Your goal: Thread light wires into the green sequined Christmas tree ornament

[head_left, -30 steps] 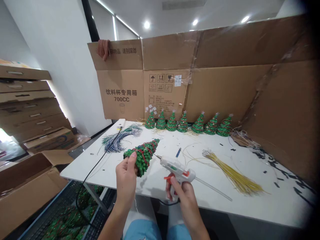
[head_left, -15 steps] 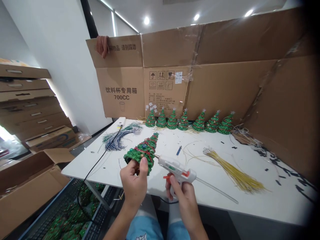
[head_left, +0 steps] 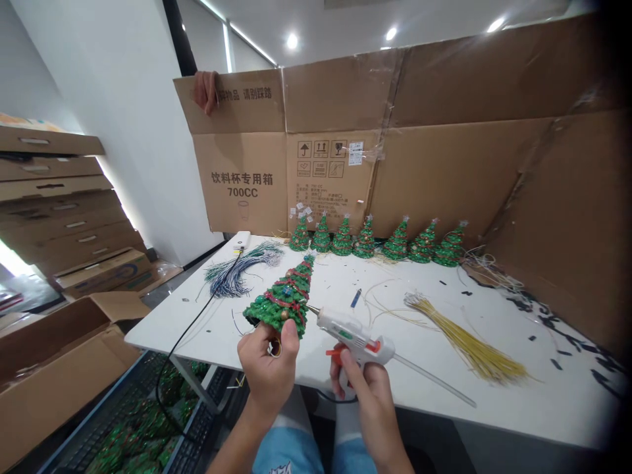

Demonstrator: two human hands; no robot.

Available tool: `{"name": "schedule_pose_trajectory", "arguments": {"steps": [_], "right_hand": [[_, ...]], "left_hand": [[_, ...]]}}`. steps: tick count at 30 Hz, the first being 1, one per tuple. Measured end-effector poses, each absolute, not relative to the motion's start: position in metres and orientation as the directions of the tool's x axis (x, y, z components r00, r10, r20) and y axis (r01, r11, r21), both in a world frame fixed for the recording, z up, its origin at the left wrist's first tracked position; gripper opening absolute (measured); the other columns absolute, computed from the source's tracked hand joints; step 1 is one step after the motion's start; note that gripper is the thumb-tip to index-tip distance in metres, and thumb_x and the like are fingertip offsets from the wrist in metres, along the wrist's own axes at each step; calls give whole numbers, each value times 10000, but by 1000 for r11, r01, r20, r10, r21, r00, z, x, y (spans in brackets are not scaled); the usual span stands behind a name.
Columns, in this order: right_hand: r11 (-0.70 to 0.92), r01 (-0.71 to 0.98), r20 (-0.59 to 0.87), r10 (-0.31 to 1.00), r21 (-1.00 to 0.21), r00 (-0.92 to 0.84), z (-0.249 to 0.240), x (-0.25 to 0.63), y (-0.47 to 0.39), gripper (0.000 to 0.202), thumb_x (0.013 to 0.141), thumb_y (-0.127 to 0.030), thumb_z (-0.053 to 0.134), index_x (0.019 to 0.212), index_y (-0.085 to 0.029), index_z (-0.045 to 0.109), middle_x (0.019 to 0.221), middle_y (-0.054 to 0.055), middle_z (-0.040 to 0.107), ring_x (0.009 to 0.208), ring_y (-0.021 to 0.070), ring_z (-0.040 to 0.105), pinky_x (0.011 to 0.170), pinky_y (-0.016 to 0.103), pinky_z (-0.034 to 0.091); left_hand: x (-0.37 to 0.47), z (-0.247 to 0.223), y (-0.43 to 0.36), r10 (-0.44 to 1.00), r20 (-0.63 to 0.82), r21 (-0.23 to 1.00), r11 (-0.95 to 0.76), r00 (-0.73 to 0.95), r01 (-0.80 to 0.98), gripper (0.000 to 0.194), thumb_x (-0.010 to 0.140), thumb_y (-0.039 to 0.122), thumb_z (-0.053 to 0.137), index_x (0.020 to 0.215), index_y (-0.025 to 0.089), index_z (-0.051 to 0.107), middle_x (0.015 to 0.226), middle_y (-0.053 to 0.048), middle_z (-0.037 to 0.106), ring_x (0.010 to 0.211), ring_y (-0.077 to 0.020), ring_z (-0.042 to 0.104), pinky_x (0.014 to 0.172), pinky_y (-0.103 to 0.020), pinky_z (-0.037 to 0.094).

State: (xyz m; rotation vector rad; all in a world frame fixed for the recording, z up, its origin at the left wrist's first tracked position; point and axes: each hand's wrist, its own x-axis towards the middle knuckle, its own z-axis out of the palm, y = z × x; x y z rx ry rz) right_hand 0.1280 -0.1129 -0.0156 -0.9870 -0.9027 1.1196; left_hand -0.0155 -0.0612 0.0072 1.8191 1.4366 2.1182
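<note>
My left hand (head_left: pixel 269 359) grips a small green Christmas tree (head_left: pixel 284 296) by its base, thumb on the near side. The tree leans with its star top pointing up and away, and red garland and small baubles wind round it. In my right hand (head_left: pixel 363 382) is a white glue gun (head_left: pixel 350 334) with an orange-red trigger; my fingers wrap round its handle. A clear glue stick (head_left: pixel 437 380) pokes out of its back end. The metal nozzle is at the tree's right side, touching or very close to it; I cannot tell which.
Several finished-looking trees (head_left: pixel 365 238) stand along the cardboard wall (head_left: pixel 434 164). Yellow wires (head_left: pixel 469 342) lie bundled on the right of the white table (head_left: pixel 316 395), blue-green wires (head_left: pixel 230 276) on the left. A black cord (head_left: pixel 185 336) hangs over the left edge, above a crate of trees (head_left: pixel 143 428).
The tree has turned a little in my left hand, showing more of its baubles. My right hand and the glue gun have shifted slightly rightward with the view.
</note>
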Motion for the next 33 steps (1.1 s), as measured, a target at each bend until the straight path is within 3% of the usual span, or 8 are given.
{"name": "schedule_pose_trajectory", "arguments": {"steps": [33], "right_hand": [[131,-284,65,971,-950,232,-9,127,-114,404,896,-574,704,890,-172,735,699,24,605,564,132,496,516,268,392]], "left_hand": [[-14,11,-64,445,857,498,-580,-261,645,407,887,236,667,568,204,416,452,91,381,406,-59,348,478,-242,275]]}}
